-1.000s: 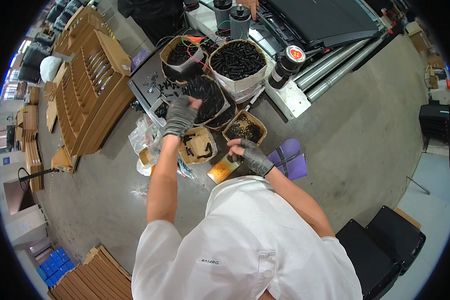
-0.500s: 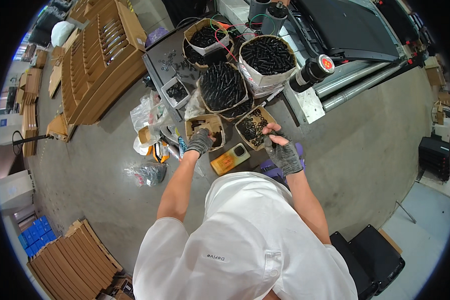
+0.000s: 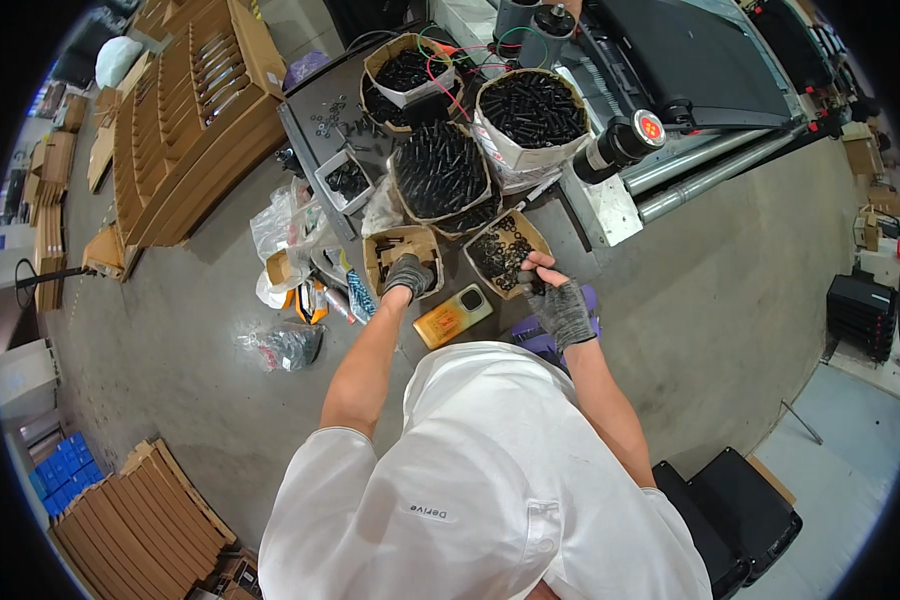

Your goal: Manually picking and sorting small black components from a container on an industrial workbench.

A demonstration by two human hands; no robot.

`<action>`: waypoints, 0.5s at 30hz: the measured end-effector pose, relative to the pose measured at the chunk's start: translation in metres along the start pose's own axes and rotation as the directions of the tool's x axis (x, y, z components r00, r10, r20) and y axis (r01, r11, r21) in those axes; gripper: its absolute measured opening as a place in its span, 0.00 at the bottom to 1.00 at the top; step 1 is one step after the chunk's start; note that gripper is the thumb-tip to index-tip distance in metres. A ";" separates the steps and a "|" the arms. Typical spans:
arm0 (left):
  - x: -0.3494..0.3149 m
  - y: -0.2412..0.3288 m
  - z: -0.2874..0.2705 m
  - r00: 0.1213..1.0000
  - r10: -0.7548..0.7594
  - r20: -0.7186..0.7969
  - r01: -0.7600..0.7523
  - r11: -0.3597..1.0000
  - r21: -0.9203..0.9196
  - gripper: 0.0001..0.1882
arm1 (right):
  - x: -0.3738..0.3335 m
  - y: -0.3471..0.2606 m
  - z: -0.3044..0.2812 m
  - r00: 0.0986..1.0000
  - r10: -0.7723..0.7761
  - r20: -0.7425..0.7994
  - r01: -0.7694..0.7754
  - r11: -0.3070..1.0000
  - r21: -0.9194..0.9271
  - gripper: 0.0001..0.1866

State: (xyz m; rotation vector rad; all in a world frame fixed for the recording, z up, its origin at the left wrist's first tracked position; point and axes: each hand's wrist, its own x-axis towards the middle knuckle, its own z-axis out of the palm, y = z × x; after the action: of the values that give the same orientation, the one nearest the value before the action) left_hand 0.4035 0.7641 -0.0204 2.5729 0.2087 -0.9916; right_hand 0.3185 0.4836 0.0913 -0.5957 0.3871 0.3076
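Boxes of black parts are sitting on the floor before us. Our left hand (image 3: 408, 274) is dipping into the small brown box (image 3: 402, 259), fingers hidden. Our right hand (image 3: 558, 305) is pinching something tiny beside the ring box (image 3: 503, 252). Big tubs are looking full, so lots is left.

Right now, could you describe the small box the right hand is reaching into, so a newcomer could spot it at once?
Start at the large round tub of black bolts near the grey machine. Just below it on the floor sits a small open cardboard box, where the right hand reaches. Unlike its neighbours, it holds small black rings rather than bolts.
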 end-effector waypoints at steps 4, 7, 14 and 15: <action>-0.001 -0.001 0.011 0.998 -0.015 -0.066 0.013 0.999 -0.034 0.20 | 0.002 0.005 0.012 1.000 0.016 -0.023 -0.014 0.996 0.091 0.18; -0.003 0.003 0.010 0.997 0.009 -0.077 -0.014 0.998 -0.065 0.19 | 0.002 0.003 0.019 1.000 0.009 0.015 -0.011 0.991 0.136 0.19; 0.003 -0.035 0.007 0.983 0.090 -0.161 -0.086 0.996 0.030 0.14 | 0.006 0.013 0.017 0.985 0.135 0.104 -0.142 0.988 0.059 0.23; -0.003 -0.032 0.002 0.982 0.107 -0.158 -0.101 0.994 0.045 0.15 | 0.005 0.013 0.019 0.984 0.139 0.108 -0.146 0.988 0.059 0.23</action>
State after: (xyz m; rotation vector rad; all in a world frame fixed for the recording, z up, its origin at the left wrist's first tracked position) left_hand 0.3913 0.7931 -0.0290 2.6690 0.0977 -0.7585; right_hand 0.3227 0.5059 0.0974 -0.4854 0.3397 0.4592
